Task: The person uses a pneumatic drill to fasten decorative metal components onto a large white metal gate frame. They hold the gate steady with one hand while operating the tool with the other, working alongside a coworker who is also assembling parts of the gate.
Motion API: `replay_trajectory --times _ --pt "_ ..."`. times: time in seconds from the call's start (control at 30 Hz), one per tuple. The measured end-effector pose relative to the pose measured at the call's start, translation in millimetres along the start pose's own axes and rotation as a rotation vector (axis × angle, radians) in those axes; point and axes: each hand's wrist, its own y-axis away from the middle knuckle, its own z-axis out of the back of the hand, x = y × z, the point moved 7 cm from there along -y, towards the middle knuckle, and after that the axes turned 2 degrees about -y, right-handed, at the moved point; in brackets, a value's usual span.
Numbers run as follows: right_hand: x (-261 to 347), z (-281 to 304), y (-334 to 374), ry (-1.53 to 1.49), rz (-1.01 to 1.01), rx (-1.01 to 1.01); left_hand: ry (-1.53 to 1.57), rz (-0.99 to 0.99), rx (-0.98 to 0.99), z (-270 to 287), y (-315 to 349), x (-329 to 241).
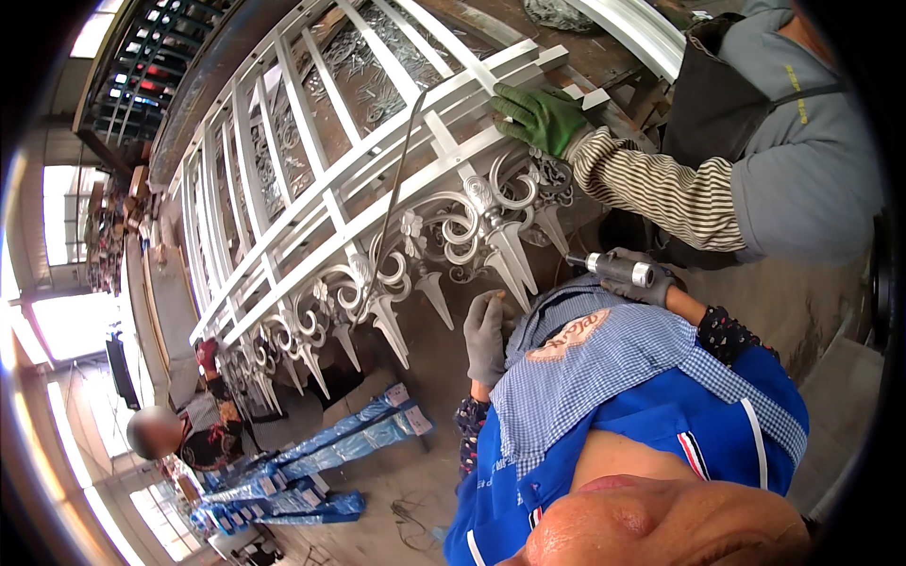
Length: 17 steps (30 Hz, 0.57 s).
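my left hand (486,335), in a grey work glove, lay flat with fingers spread against the work just below the pointed finials of a silver ornamental metal gate (377,203) that lay tilted across the shop. my right hand (651,283), also gloved in grey, was wrapped tight around a small grey power tool (613,269), its dark tip aimed left at the scrollwork near the gate's lower rail. a thin hose (396,179) ran over the gate's bars and down toward the finials.

across the gate from me, a co-worker in a grey top, dark apron and striped sleeve pressed a green-gloved hand (540,115) down on the end of the gate's top rails, close to the cut square tube ends. the scrolls and spear points sat between that hand and mine.

lower left, long bundles wrapped in blue plastic (330,443) lay on the concrete floor, well apart from the gate. another person (179,429) crouched beside the gate's far end. a dark barred frame (151,57) leaned by the upper left wall.
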Motion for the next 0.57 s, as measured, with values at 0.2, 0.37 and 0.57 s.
replay_trajectory --times 0.2,0.37,0.57 --pt "17 7 2 -0.001 0.052 -0.009 0.052 0.027 -0.043 -8 1 21" --pt "11 9 -4 0.061 0.117 0.009 -0.073 0.045 0.026 -20 1 27" --pt "4 5 -10 0.006 0.123 0.044 -0.079 0.117 0.117 -41 0 30"
